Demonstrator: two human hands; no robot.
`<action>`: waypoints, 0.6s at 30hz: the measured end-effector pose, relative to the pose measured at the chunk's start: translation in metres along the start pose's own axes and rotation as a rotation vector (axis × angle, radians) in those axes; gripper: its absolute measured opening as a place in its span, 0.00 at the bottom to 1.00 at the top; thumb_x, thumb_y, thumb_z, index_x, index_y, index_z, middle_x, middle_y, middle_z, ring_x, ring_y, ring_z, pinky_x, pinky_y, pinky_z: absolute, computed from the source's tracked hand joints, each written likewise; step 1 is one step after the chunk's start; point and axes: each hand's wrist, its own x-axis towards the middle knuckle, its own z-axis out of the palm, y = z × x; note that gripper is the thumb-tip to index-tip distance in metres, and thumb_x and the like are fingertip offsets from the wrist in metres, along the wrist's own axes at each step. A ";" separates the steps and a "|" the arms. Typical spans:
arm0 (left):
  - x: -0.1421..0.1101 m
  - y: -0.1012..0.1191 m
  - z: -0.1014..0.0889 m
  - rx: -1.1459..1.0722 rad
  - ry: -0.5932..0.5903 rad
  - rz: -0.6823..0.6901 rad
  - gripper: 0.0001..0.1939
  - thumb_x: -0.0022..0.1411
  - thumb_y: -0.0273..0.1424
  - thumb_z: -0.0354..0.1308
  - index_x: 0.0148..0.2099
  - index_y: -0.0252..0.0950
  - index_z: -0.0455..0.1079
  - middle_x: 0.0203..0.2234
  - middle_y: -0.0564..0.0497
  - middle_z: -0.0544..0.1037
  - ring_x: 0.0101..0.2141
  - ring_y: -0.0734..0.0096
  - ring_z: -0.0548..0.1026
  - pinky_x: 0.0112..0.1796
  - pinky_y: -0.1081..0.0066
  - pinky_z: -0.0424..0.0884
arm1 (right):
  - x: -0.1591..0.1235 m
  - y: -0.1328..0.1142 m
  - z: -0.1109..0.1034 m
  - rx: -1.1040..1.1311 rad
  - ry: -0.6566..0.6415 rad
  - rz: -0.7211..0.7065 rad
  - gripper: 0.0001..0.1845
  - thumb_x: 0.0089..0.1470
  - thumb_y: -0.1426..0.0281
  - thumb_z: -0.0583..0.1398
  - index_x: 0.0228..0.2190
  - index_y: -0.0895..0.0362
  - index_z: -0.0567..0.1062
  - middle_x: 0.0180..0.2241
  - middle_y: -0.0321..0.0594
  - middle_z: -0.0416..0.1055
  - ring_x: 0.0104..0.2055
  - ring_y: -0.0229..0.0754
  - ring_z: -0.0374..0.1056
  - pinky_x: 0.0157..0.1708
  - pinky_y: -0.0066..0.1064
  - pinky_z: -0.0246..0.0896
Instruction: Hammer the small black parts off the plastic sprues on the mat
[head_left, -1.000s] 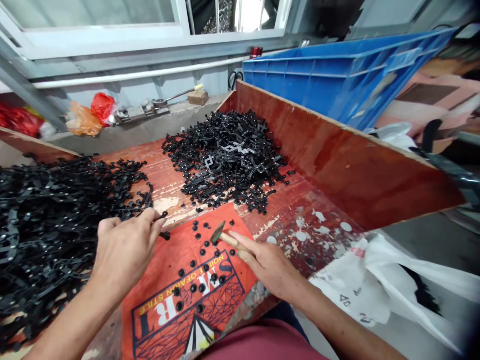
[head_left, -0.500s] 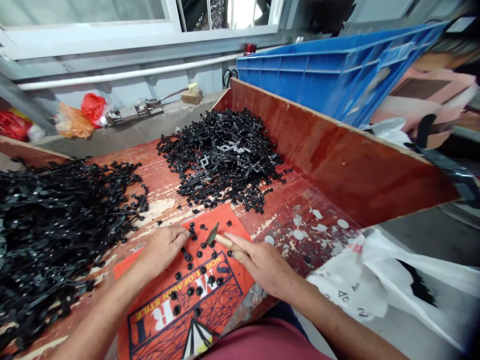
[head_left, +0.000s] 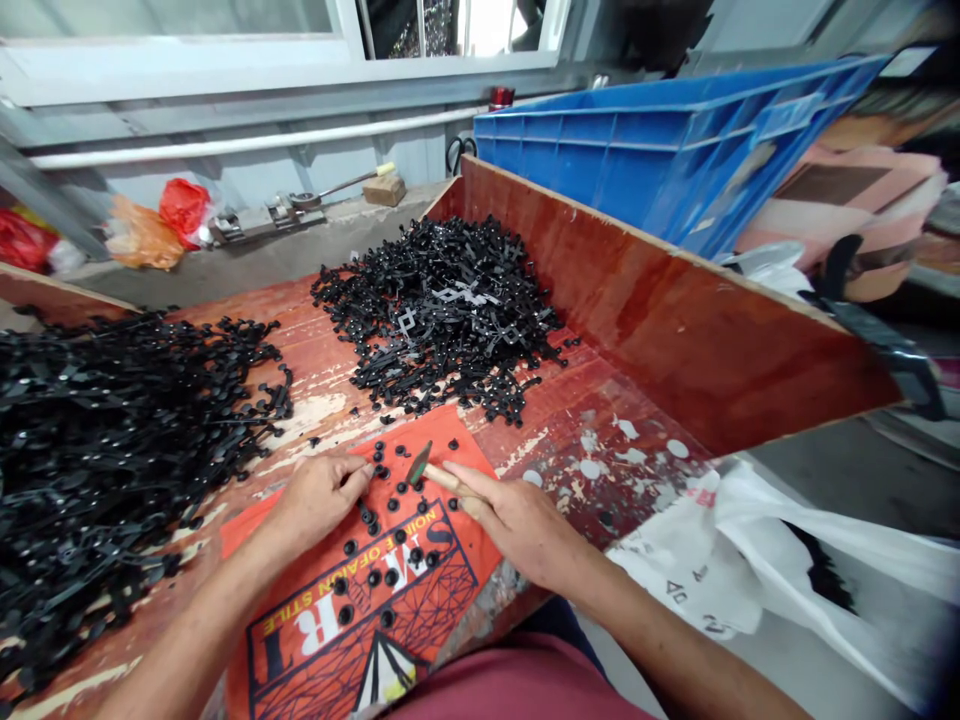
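My right hand (head_left: 517,525) is closed around the pale wooden handle of a small knife (head_left: 444,479). Its short, pointed dark blade slants up and away over an orange printed cloth (head_left: 450,640). Left of the blade, my left hand (head_left: 319,500) has its thumb and fingers pinched together on a small black plastic part (head_left: 367,513), mostly covered by the fingertips. Blade and left fingertips are apart. Several round black pieces (head_left: 391,577) lie scattered on the cloth between and below my hands.
A heap of black plastic parts (head_left: 450,310) lies beyond the cloth, and a larger pile (head_left: 97,440) spreads at left. A red-brown wooden board (head_left: 675,310) walls the right side, with a blue crate (head_left: 600,150) behind it. A white bag (head_left: 697,560) hangs at lower right.
The whole view has shifted slightly. Both hands keep nearly the same pose over the cloth, with the knife still in the right hand.
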 end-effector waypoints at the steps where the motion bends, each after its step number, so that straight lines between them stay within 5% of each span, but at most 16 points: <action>1: 0.000 0.001 0.000 0.010 0.013 0.012 0.19 0.65 0.38 0.46 0.23 0.39 0.62 0.17 0.55 0.66 0.22 0.68 0.64 0.29 0.70 0.56 | 0.002 -0.003 -0.003 -0.014 0.007 -0.005 0.26 0.68 0.67 0.51 0.65 0.39 0.60 0.51 0.36 0.77 0.42 0.44 0.77 0.43 0.36 0.71; 6: -0.003 0.004 0.004 0.086 0.077 0.037 0.20 0.66 0.38 0.44 0.22 0.39 0.60 0.19 0.53 0.68 0.24 0.68 0.66 0.31 0.70 0.58 | 0.015 -0.026 -0.015 -0.048 0.113 -0.177 0.29 0.69 0.70 0.49 0.67 0.37 0.55 0.61 0.31 0.67 0.49 0.43 0.75 0.52 0.38 0.67; 13: -0.004 0.004 0.005 0.072 0.074 0.007 0.21 0.65 0.41 0.44 0.21 0.40 0.56 0.16 0.55 0.65 0.22 0.68 0.62 0.29 0.70 0.55 | 0.029 -0.030 0.006 -0.260 -0.001 -0.147 0.28 0.66 0.70 0.54 0.66 0.47 0.60 0.40 0.40 0.81 0.37 0.44 0.77 0.37 0.31 0.69; 18: -0.006 0.008 0.003 0.077 0.065 -0.004 0.21 0.66 0.41 0.42 0.22 0.40 0.54 0.17 0.54 0.66 0.23 0.67 0.63 0.31 0.69 0.55 | 0.029 -0.029 0.005 -0.221 0.077 -0.168 0.29 0.68 0.69 0.50 0.68 0.47 0.56 0.41 0.41 0.80 0.38 0.44 0.75 0.39 0.33 0.68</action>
